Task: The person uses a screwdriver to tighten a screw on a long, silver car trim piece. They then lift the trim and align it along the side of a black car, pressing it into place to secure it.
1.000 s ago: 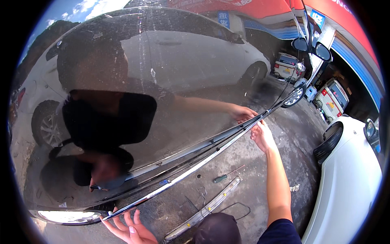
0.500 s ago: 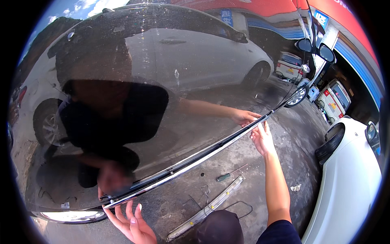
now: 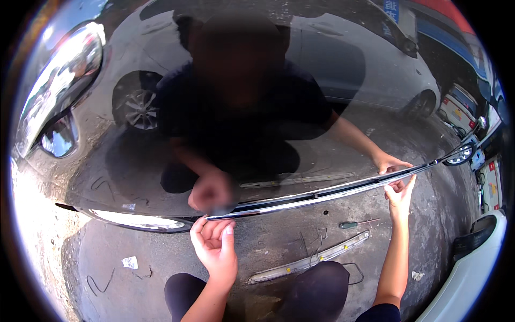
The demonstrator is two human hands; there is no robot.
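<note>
A glossy dark car panel [image 3: 322, 134] fills the upper view, full of reflections, with a long chrome trim strip [image 3: 316, 200] along its lower edge. My left hand [image 3: 214, 247] has curled fingers at the strip's left end, their tips pressed to it. Farther right, my right hand [image 3: 398, 196] grips the strip from below with thumb and fingers. On the concrete beneath lie a dark-handled screwdriver [image 3: 350, 224] and a long pale strip with yellow clips [image 3: 289, 271], among loose bent black pieces.
My bent knees [image 3: 316, 292] are at the bottom. A white car [image 3: 472, 279] with a dark tyre stands close at the lower right. A scrap of paper [image 3: 130, 262] lies at the lower left. Other white vehicles [image 3: 490, 182] show at the far right.
The view has turned leftward to face the panel more squarely. The chrome strip sits closer against the panel than a second ago. My left fingers, spread earlier, are now more curled.
</note>
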